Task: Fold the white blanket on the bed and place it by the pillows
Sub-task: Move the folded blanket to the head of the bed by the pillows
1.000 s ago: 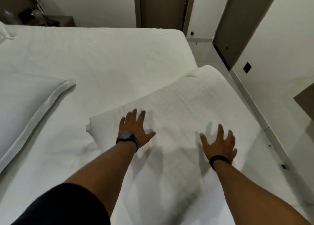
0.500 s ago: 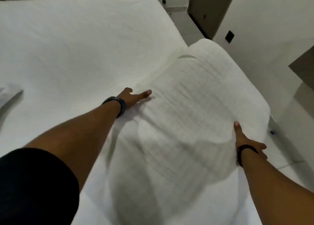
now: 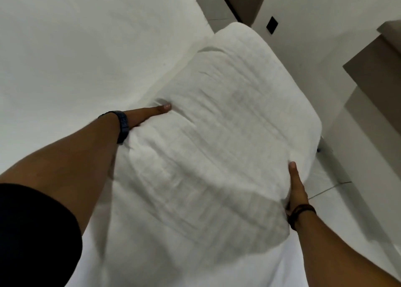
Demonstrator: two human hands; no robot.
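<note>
With both hands clamped flat on opposite long edges, grip is on the blanket: left hand thumb on top, fingers hidden under the edge; right hand same on the other side. Each holds blanket, not empty. Can't tell how deep the fingers go underneath.

Blanket is a thick folded slab lying on the bed, near its edge by the floor.

Step, my read: folding looks done, this is the pick-up for the carry. Next move needs an even lift from both sides so layers don't slip, then a swing toward the pillows, which are out of frame.

Count: one blanket, two hands, one watch on the left wrist, one wristband on the right, zero pillows visible.
</note>
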